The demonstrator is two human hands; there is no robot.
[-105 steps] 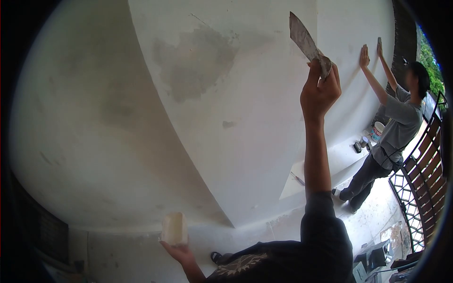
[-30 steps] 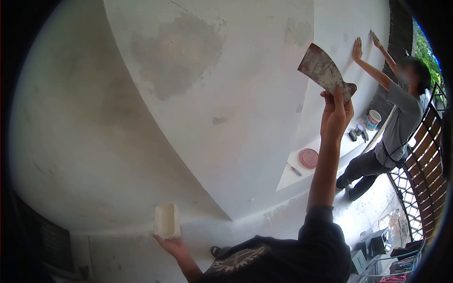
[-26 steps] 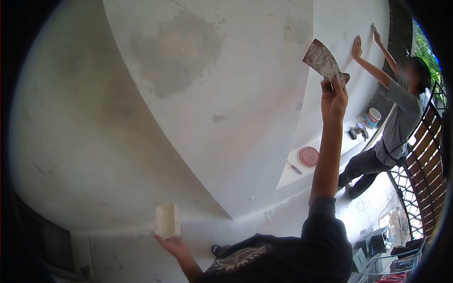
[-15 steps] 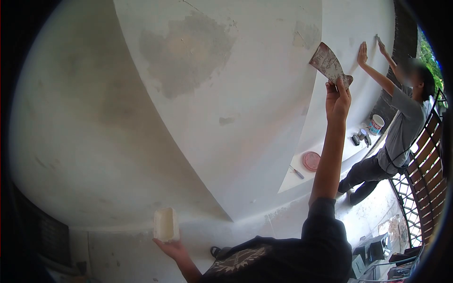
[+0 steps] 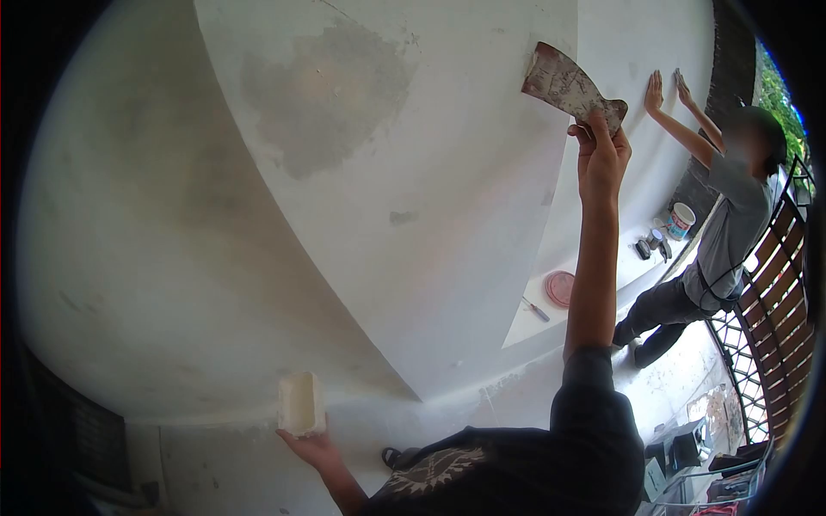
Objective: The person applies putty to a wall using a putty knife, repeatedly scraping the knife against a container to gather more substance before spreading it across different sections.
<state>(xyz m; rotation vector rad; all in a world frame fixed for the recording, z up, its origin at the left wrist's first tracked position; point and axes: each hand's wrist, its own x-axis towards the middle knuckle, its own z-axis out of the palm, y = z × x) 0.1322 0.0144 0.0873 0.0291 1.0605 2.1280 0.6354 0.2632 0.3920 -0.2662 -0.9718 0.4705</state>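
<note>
Raised high at the wall, my right hand (image 5: 602,159) grips a putty knife (image 5: 570,84) by its end, the wide, stained blade tilted toward the upper left. The blade overlaps the white wall (image 5: 447,163) in this view. Low on the left, my left hand (image 5: 308,449) holds a small off-white rectangular tub (image 5: 301,404) from below, its open side facing me. A large grey patch (image 5: 331,95) marks the wall left of the blade, and a smaller grey patch (image 5: 403,218) lies below it.
At right, another person (image 5: 731,224) presses both hands to the wall. A ledge carries a red round lid (image 5: 559,289), a screwdriver-like tool (image 5: 536,310) and a white bucket (image 5: 681,221). A slatted gate (image 5: 779,301) stands behind that person; boxes (image 5: 688,443) sit at lower right.
My right hand has moved up and left, and the putty knife has tilted further left. The other person's hands have shifted on the wall. My left hand holds the tub nearly still.
</note>
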